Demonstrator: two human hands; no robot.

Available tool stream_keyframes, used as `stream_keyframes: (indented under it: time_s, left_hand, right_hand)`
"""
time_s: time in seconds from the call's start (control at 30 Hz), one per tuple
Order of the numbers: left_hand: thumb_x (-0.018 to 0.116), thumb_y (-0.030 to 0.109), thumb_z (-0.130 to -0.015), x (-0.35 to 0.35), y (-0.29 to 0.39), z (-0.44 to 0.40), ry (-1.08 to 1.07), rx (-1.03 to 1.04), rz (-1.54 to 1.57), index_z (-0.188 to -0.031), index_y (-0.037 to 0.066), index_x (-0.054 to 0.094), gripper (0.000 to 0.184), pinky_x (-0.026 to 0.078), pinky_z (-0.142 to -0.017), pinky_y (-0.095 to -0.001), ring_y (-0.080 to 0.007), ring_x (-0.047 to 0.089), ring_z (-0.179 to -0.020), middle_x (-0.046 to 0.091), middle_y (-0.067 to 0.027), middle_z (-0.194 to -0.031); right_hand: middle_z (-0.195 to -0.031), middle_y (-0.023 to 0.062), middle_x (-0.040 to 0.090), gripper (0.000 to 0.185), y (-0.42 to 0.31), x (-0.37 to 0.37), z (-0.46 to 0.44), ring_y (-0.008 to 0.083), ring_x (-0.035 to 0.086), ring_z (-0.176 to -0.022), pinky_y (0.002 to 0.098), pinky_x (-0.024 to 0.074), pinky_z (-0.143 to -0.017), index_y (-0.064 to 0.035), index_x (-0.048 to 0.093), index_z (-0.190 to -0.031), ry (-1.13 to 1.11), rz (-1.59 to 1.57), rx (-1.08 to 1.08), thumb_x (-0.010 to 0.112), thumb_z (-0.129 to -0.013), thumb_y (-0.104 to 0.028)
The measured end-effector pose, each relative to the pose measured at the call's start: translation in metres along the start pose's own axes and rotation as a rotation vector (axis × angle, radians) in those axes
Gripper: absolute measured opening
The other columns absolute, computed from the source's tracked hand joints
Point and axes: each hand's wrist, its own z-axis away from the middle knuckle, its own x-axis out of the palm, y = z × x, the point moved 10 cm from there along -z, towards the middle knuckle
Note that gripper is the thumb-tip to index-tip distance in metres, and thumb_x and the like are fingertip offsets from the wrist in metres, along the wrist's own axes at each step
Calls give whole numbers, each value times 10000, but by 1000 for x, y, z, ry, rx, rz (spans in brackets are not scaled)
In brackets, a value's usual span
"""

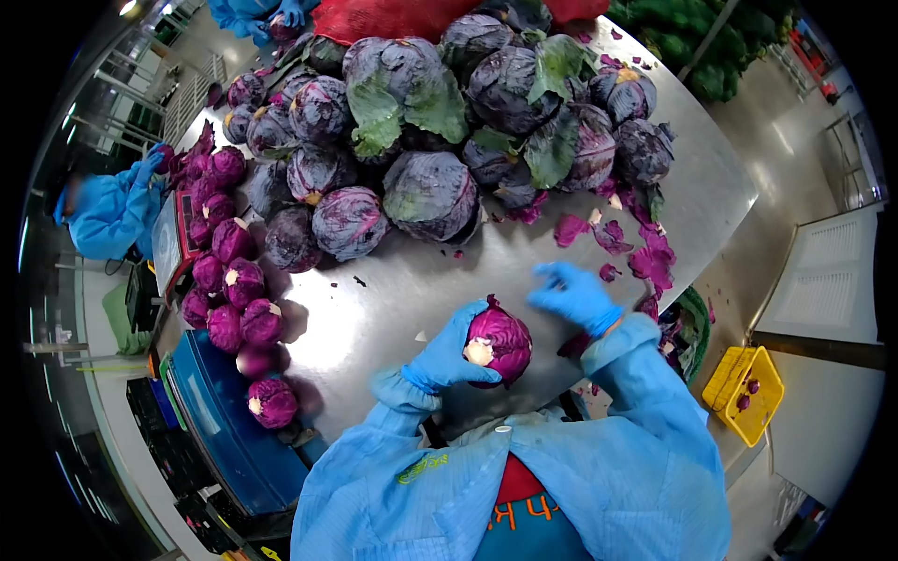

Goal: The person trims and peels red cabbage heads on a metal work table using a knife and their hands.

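Observation:
My left hand, in a blue glove, is closed round the side of a trimmed red cabbage. The cabbage's pale cut stem points toward my left and its skin is bright purple. To the right of it, my right hand, also gloved, is raised over the steel table with fingers apart and slightly blurred; I see nothing in it. Beyond both hands lies a heap of untrimmed red cabbages with dark outer leaves. Loose purple leaves lie past my right hand.
Several trimmed cabbages line the table's left side by a red-edged scale. A blue bin stands below. On the right are a green basket and a yellow crate. A co-worker stands at left, another at the top.

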Motion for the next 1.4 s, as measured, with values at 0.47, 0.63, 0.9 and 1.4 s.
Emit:
stream_keyframes:
  time_s: [0.47,0.63,0.9,1.4]
  left_hand:
    - [899,476,-549,29,50,2,92,-44,-641,-1351,-31,398,1073,373,-1070,-443,-405,447,-1270,438,-291,-1350]
    - [942,360,-541,-17,-2,34,294,-117,-57,-1298,-15,401,1003,433,-1022,-405,-303,527,-1165,488,-189,-1261]
    - [944,366,-553,-21,-13,34,288,-221,10,-1335,-37,365,1054,417,-1034,-380,-265,490,-1175,447,-160,-1262]
    - [878,520,-568,-8,11,26,318,-275,-385,-1362,-52,370,1102,373,-1061,-442,-401,427,-1213,368,-238,-1324]
  right_hand:
    - [-857,144,625,233,6,45,33,364,628,-777,469,497,-675,-112,636,-919,276,383,-232,599,-874,-338]
    - [-950,127,615,230,121,-41,79,351,630,-784,457,508,-623,-132,602,-1027,516,620,35,595,-894,-320]
    - [-928,55,617,491,51,-10,75,150,598,-785,294,513,-703,-101,576,-1280,362,93,-106,734,-832,-224]
    - [-827,169,650,206,-19,71,52,380,639,-766,487,505,-653,-96,599,-905,22,388,-211,589,-859,-296]
